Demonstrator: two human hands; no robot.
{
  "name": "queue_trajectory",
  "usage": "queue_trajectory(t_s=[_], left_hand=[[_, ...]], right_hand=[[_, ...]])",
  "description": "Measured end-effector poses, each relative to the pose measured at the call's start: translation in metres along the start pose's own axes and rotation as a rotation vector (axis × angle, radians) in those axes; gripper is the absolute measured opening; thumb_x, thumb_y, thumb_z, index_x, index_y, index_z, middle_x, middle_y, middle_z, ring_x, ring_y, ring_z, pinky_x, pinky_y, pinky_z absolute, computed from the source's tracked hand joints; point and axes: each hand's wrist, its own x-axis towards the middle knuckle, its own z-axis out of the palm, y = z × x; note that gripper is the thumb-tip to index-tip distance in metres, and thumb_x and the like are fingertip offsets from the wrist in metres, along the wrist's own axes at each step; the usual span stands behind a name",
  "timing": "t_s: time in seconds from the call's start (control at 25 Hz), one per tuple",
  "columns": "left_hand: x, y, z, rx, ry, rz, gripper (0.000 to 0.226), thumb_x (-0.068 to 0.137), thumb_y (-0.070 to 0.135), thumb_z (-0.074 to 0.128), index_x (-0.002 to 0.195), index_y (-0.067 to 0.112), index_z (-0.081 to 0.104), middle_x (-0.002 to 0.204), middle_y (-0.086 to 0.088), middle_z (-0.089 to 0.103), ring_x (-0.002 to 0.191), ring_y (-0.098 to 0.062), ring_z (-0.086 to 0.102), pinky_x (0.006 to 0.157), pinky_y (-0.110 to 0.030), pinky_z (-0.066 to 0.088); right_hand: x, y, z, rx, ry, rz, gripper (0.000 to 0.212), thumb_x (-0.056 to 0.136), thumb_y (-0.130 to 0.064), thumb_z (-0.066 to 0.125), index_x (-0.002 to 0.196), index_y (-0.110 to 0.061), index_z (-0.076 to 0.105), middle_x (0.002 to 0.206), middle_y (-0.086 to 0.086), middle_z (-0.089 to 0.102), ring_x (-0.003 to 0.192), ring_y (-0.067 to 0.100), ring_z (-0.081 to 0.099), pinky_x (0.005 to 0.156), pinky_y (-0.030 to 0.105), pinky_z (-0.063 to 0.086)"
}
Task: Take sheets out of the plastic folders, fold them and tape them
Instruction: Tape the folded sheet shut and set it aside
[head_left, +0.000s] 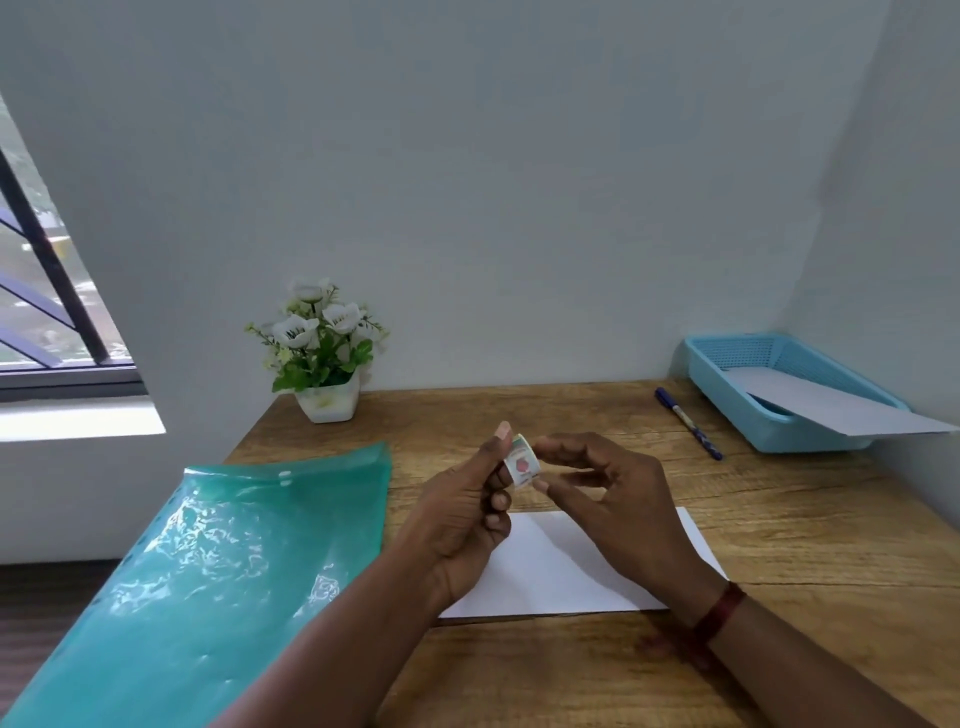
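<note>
here, both hands meet on the tape roll

over at the left a green plastic folder (218, 571) lies flat, partly hanging off the edge of the wooden table (779, 545). behind it a white pot of flowers (324, 364) stands against the wall. in the middle, above the table, the left hand (462, 519) grips a small tape roll (522, 462): thumb upright against its left side, the other fingers curled in beneath. the right hand (613, 509) pinches the roll's right edge between thumb tip and forefinger tip, the remaining fingers loosely bent and holding nothing. a red band (722, 610) sits on that wrist. under both hands a folded white sheet (561, 571) lies flat on the table. further right a blue pen (688, 423) lies just beside a blue tray (727, 389), where another sheet (831, 405) juts over the near rim.
</note>
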Motion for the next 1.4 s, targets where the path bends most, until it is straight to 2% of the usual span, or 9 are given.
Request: queue_trajectory(t_s=[0.16, 0.32, 0.48, 0.64, 0.76, 0.88, 1.0, 1.16, 1.4], left_hand=[[-0.004, 0.0, 0.003, -0.025, -0.03, -0.022, 0.038, 0.071, 0.039, 0.08, 0.091, 0.009, 0.069, 0.066, 0.001, 0.057, 0.051, -0.004, 0.043, 0.044, -0.014, 0.034], [-0.004, 0.0, 0.0, -0.019, -0.043, -0.039, 0.058, 0.07, 0.047, 0.081, 0.109, 0.005, 0.071, 0.084, -0.005, 0.06, 0.055, -0.005, 0.046, 0.044, -0.015, 0.039], [-0.011, 0.001, 0.006, 0.181, 0.068, 0.01, 0.046, 0.075, 0.053, 0.076, 0.081, 0.008, 0.073, 0.069, -0.004, 0.063, 0.052, -0.008, 0.049, 0.048, -0.02, 0.041], [-0.016, 0.0, 0.009, 0.685, 0.307, 0.399, 0.031, 0.088, 0.047, 0.063, 0.08, 0.019, 0.073, 0.07, 0.003, 0.07, 0.063, -0.013, 0.062, 0.058, -0.032, 0.05], [-0.017, 0.007, 0.004, 0.913, 0.067, 0.59, 0.014, 0.095, 0.034, 0.058, 0.097, 0.028, 0.071, 0.085, 0.011, 0.072, 0.078, -0.006, 0.066, 0.066, -0.032, 0.057], [-0.011, 0.01, -0.001, 0.875, -0.197, 0.412, 0.012, 0.095, 0.022, 0.06, 0.103, 0.022, 0.07, 0.096, 0.004, 0.072, 0.089, -0.012, 0.07, 0.069, -0.029, 0.059], [-0.006, 0.01, -0.006, 0.718, -0.223, 0.309, 0.007, 0.09, 0.016, 0.066, 0.094, 0.013, 0.07, 0.096, -0.007, 0.072, 0.092, -0.022, 0.071, 0.081, -0.038, 0.06], [-0.004, 0.01, -0.006, 0.532, -0.193, 0.292, 0.011, 0.085, 0.013, 0.068, 0.092, 0.004, 0.071, 0.102, -0.02, 0.071, 0.095, -0.028, 0.071, 0.081, -0.034, 0.06], [-0.004, 0.001, -0.003, 0.498, -0.193, 0.315, 0.016, 0.086, 0.008, 0.066, 0.099, 0.0, 0.071, 0.099, -0.02, 0.073, 0.091, -0.026, 0.072, 0.078, -0.029, 0.059]], right_hand=[[-0.001, -0.003, 0.0, 0.022, 0.018, -0.018, 0.031, 0.079, -0.01, 0.077, 0.108, -0.022, 0.073, 0.099, -0.022, 0.072, 0.094, -0.005, 0.067, 0.076, 0.009, 0.051], [0.0, -0.004, -0.001, 0.136, 0.028, 0.025, 0.03, 0.077, -0.004, 0.077, 0.103, -0.019, 0.074, 0.096, -0.018, 0.074, 0.09, -0.002, 0.069, 0.074, 0.01, 0.051], [0.001, -0.007, -0.006, 0.218, -0.018, 0.078, 0.031, 0.081, -0.001, 0.072, 0.103, -0.023, 0.075, 0.099, -0.015, 0.074, 0.092, 0.004, 0.069, 0.077, 0.015, 0.054], [0.004, -0.007, -0.012, 0.235, -0.106, 0.146, 0.034, 0.088, 0.0, 0.064, 0.107, -0.027, 0.074, 0.098, -0.01, 0.073, 0.093, 0.008, 0.067, 0.083, 0.023, 0.055], [0.005, -0.005, -0.015, 0.218, -0.164, 0.15, 0.037, 0.091, 0.002, 0.059, 0.107, -0.028, 0.074, 0.09, -0.005, 0.068, 0.09, 0.01, 0.063, 0.079, 0.021, 0.052], [0.005, -0.006, -0.019, 0.234, -0.195, 0.15, 0.036, 0.092, 0.003, 0.057, 0.108, -0.024, 0.075, 0.095, -0.005, 0.07, 0.097, 0.008, 0.064, 0.083, 0.017, 0.051], [0.005, -0.009, -0.015, 0.249, -0.105, 0.191, 0.033, 0.092, -0.001, 0.059, 0.103, -0.028, 0.074, 0.103, -0.015, 0.072, 0.102, 0.001, 0.064, 0.086, 0.017, 0.053], [0.009, -0.004, -0.019, 0.324, 0.105, 0.239, 0.032, 0.093, -0.002, 0.058, 0.102, -0.029, 0.073, 0.104, -0.013, 0.073, 0.103, 0.007, 0.066, 0.083, 0.027, 0.057], [0.003, -0.006, -0.014, 0.193, 0.005, 0.213, 0.02, 0.09, -0.016, 0.065, 0.105, -0.026, 0.075, 0.101, -0.015, 0.073, 0.099, 0.001, 0.065, 0.081, 0.018, 0.055]])
